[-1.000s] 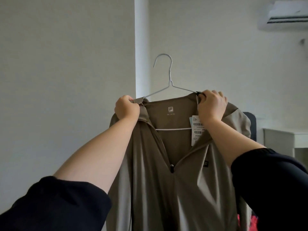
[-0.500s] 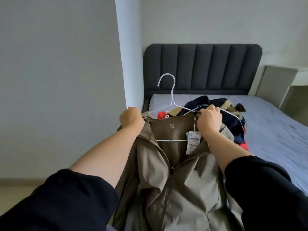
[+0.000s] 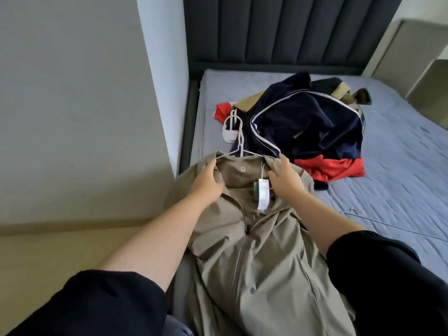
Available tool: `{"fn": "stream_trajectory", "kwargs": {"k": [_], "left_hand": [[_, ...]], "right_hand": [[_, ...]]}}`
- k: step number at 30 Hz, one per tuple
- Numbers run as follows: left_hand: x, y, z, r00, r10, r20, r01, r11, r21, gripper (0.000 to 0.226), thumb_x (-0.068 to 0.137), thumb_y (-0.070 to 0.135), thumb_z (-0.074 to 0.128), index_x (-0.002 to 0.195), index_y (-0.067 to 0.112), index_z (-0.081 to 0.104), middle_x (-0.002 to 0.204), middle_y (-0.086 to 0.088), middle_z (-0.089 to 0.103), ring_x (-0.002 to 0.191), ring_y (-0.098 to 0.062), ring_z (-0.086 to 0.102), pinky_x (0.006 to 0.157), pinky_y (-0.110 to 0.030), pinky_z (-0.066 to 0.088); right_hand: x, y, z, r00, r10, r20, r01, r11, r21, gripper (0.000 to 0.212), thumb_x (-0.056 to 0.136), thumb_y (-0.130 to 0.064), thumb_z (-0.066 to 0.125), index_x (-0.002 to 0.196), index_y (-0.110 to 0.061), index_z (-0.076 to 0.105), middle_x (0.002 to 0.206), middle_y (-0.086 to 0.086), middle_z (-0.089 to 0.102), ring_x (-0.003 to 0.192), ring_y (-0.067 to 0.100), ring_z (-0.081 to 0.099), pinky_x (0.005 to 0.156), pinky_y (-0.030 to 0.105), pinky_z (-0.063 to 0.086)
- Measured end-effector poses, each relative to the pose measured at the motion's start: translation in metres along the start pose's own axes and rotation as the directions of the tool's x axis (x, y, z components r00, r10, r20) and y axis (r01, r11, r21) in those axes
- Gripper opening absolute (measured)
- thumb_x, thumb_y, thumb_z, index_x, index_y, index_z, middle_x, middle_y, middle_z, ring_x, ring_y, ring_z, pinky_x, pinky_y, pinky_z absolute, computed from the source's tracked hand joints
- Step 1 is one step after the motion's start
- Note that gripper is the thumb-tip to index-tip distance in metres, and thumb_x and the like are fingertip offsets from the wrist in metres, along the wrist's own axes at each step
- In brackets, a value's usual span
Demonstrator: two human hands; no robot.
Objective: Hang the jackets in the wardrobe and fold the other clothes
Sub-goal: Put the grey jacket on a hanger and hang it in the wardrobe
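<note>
The khaki jacket (image 3: 254, 251) is lying on the bed (image 3: 400, 166), with a white wire hanger (image 3: 238, 141) poking out of its neck. The left hand (image 3: 206, 183) and right hand (image 3: 287, 177) each grip one side of the collar, and there's a pile of clothes (image 3: 308, 124) just behind.

Taupe jacket (image 3: 254, 251), white hanger (image 3: 236, 139), navy white-piped jacket (image 3: 308, 124), red garment (image 3: 334, 168), blue-grey sheet (image 3: 400, 166).

I can pass over open mattress (image 3: 400, 146) right of the clothes pile (image 3: 308, 124); a thin wire hanger (image 3: 351, 210) lies there, nearer me. Left of pile: wall corner (image 3: 164, 81), tight. Near side: beige jacket (image 3: 261, 258).
</note>
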State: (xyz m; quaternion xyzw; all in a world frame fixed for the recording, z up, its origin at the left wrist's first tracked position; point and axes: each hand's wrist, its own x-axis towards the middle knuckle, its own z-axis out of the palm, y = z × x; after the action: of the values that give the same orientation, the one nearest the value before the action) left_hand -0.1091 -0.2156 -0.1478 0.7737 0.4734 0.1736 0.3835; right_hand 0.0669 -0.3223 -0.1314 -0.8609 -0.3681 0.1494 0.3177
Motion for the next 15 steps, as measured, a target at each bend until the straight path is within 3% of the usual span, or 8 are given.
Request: {"fn": "stream_trajectory", "kwargs": {"k": [2,4,7,9,11,15], "left_hand": [[-0.007,-0.018,0.026,0.999,0.004,0.039,-0.004,1.000,-0.003,0.055,0.090,0.013,0.053,0.142,0.022,0.038,0.138,-0.005,0.049,0.112,-0.025,0.056,0.084,-0.023,0.039],[-0.018,-0.034,0.049,0.998,-0.019,0.052,0.018,1.000,0.018,0.038,0.087,0.008,0.053,0.124,0.015,0.059,0.122,-0.009,0.062,0.111,-0.025,0.057,0.086,-0.024,0.040],[-0.040,-0.059,0.079,0.979,-0.085,0.185,0.084,0.996,0.012,0.024,0.089,0.019,0.055,0.109,0.012,0.067,0.114,-0.010,0.067,0.109,-0.026,0.060,0.089,-0.029,0.046],[-0.053,-0.075,0.095,0.946,-0.115,0.302,0.101,0.993,0.064,0.039,0.089,0.036,0.058,0.119,0.013,0.062,0.123,-0.009,0.062,0.116,-0.025,0.056,0.096,-0.031,0.044],[-0.057,-0.087,0.106,0.918,-0.083,0.387,-0.033,0.959,0.283,0.059,0.086,0.054,0.054,0.132,0.018,0.050,0.139,-0.005,0.048,0.129,-0.023,0.043,0.105,-0.034,0.035],[-0.058,-0.091,0.115,0.923,-0.060,0.380,-0.121,0.892,0.435,0.078,0.081,0.067,0.050,0.142,0.021,0.036,0.150,-0.001,0.030,0.138,-0.022,0.026,0.112,-0.038,0.022]], "right_hand": [[-0.005,0.012,0.020,0.997,0.026,0.076,-0.022,0.998,-0.051,0.043,0.092,-0.020,0.046,0.135,-0.020,0.043,0.109,0.009,0.064,0.084,0.023,0.058,0.072,0.028,0.041],[-0.010,0.022,0.039,0.989,0.034,0.146,-0.024,0.997,-0.071,0.033,0.090,-0.015,0.048,0.122,-0.013,0.058,0.112,0.008,0.064,0.098,0.024,0.058,0.080,0.028,0.044],[-0.019,0.035,0.070,0.972,0.064,0.226,-0.042,0.994,-0.102,0.020,0.089,-0.014,0.052,0.096,-0.007,0.070,0.102,0.011,0.068,0.100,0.028,0.059,0.074,0.026,0.039],[-0.025,0.046,0.090,0.957,0.110,0.269,-0.080,0.990,-0.119,0.019,0.088,-0.015,0.055,0.100,-0.008,0.068,0.105,0.010,0.067,0.103,0.027,0.058,0.077,0.025,0.040],[-0.033,0.058,0.106,0.947,0.134,0.292,-0.096,0.985,-0.142,0.024,0.086,-0.016,0.059,0.109,-0.011,0.065,0.111,0.008,0.065,0.108,0.026,0.057,0.082,0.024,0.039],[-0.047,0.074,0.128,0.972,0.112,0.208,-0.092,0.991,-0.101,0.025,0.080,-0.012,0.065,0.105,-0.014,0.069,0.096,0.007,0.067,0.098,0.025,0.060,0.074,0.022,0.037]]}}
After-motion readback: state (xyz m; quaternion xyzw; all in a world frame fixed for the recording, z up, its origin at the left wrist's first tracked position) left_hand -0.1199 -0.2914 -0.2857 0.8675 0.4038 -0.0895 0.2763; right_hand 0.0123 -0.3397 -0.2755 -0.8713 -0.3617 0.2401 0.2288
